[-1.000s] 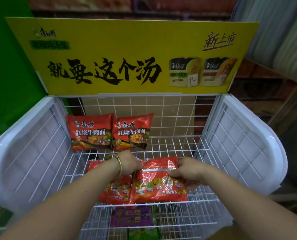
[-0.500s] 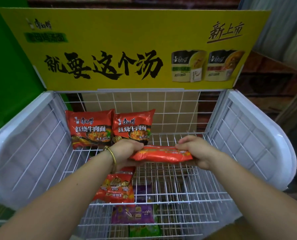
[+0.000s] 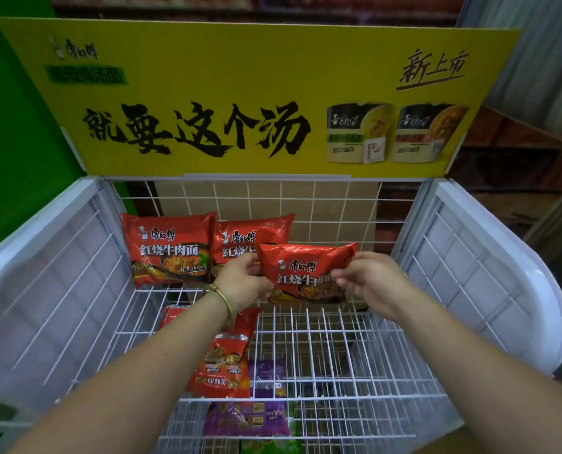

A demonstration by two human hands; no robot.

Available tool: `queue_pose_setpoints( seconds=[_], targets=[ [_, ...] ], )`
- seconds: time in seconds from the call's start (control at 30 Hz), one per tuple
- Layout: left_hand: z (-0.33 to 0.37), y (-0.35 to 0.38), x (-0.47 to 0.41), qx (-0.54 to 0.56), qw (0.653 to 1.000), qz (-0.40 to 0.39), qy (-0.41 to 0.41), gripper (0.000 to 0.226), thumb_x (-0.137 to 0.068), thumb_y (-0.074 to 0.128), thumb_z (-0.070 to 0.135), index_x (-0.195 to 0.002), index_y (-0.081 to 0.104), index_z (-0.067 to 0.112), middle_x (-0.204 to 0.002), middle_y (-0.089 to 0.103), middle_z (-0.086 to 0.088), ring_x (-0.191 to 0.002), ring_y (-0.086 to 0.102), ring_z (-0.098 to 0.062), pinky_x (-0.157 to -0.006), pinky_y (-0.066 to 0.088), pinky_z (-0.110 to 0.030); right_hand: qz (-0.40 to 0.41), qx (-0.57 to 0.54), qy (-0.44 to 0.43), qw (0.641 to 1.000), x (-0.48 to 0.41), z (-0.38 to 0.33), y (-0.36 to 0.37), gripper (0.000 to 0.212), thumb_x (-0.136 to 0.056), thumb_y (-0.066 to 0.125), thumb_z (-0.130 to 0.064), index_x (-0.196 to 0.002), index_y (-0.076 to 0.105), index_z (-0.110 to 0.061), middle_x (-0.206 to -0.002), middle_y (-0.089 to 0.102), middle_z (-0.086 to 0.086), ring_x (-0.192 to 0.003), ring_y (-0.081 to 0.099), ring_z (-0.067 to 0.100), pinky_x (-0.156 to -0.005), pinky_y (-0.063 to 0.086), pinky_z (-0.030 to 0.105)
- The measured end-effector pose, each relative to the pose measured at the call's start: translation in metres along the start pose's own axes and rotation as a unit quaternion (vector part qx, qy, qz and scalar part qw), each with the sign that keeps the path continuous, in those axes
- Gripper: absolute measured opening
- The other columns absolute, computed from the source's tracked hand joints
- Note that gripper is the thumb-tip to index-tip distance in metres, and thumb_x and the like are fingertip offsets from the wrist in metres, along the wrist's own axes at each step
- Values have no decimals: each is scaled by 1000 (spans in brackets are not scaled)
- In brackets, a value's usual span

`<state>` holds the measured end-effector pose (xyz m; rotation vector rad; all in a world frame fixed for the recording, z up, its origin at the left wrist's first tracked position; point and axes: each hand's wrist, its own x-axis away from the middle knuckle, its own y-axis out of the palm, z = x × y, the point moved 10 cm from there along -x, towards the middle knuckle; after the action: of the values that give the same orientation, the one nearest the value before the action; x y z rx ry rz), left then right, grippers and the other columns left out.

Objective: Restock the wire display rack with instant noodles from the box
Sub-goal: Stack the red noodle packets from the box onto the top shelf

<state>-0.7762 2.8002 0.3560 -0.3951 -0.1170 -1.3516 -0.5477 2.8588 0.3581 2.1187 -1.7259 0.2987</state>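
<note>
While the left hand (image 3: 243, 281) and, seemingly, the right hand (image 3: 369, 283) pinch the red foil noodle packet (image 3: 306, 273) upright mid-frame, stand it flush beside the two red packets (image 3: 170, 250) at the back of the white wire rack (image 3: 469, 273).

Three packets (image 3: 306, 273) upright along rack (image 3: 338, 339) back

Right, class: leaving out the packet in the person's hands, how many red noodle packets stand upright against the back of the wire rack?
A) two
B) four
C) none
A: a standing packet and a second packet beside it lean on the back grid of the rack, while the left hand and right hand hold a third packet.
</note>
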Motion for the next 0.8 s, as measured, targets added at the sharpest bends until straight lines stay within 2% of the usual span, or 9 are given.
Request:
queue_pose_setpoints(
  seconds=[0.07,0.1,0.2,0.27,0.37,0.43,0.57,0.7,0.8],
  targets=[
    [1,-1,-4,-90,996,16,23,43,-84,74,7,-124,61,18,-107,73,2,-95,71,-19,-87,59,-43,-9,66,-23,998,-3,-2,1,24,-86,63,7,-109,62,1,-92,71,17,-73,68,20,-62,54,26],
    [1,-3,-4,-107,993,26,27,36,-85,74,14,-119,64,20,-104,73,4,-94,70,-17,-87,58,-42,-10,102,-33,994,-3,-1,1,30,-86,68,1,-115,60,-3,-94,72,13,-75,69,21,-61,53,27],
    [-5,-2,-6,-97,994,35,23,21,-91,69,20,-112,68,17,-96,74,-1,-83,70,-18,-74,60,-36,-19,274,-49,960,1,4,4,54,-81,80,-22,-123,47,-28,-110,68,2,-83,74,24,-60,52,27],
    [-7,0,-7,-77,996,39,20,22,-92,67,16,-113,68,12,-94,73,-6,-75,68,-17,-68,60,-35,-15,319,-55,946,3,9,5,53,-81,79,-28,-122,45,-29,-112,66,-2,-79,75,21,-58,52,25],
    [-2,3,-8,-76,996,49,18,29,-90,69,15,-117,64,4,-87,72,-9,-66,64,-16,-58,59,-29,24,291,-69,954,-6,12,-5,44,-88,73,-26,-126,51,-19,-107,69,2,-66,72,19,-52,50,25],
    [3,7,-11,-90,994,54,26,35,-90,70,18,-121,61,5,-82,72,-10,-58,62,-14,-51,53,-23,51,274,-68,958,-11,12,-13,38,-92,68,-23,-127,52,-17,-102,71,6,-63,70,20,-53,52,29],
    [16,16,-17,-92,993,69,41,31,-90,70,19,-118,63,7,-80,72,-10,-62,65,-17,-62,61,-33,82,253,-60,962,-21,10,-27,32,-94,66,-23,-123,53,-17,-95,72,8,-60,68,19,-55,54,31],
    [36,22,-23,-95,989,90,69,32,-91,69,19,-121,62,8,-78,72,-3,-64,69,-13,-59,57,-23,104,246,-72,961,-28,2,-33,30,-96,64,-24,-123,52,-18,-93,71,8,-61,68,20,-56,55,32],
    [44,28,-25,-137,981,99,91,33,-92,67,21,-123,63,11,-86,73,2,-72,72,-12,-69,61,-28,130,250,-84,956,-32,-8,-40,29,-97,62,-25,-123,52,-18,-92,70,7,-58,67,17,-51,51,28]
  ],
)
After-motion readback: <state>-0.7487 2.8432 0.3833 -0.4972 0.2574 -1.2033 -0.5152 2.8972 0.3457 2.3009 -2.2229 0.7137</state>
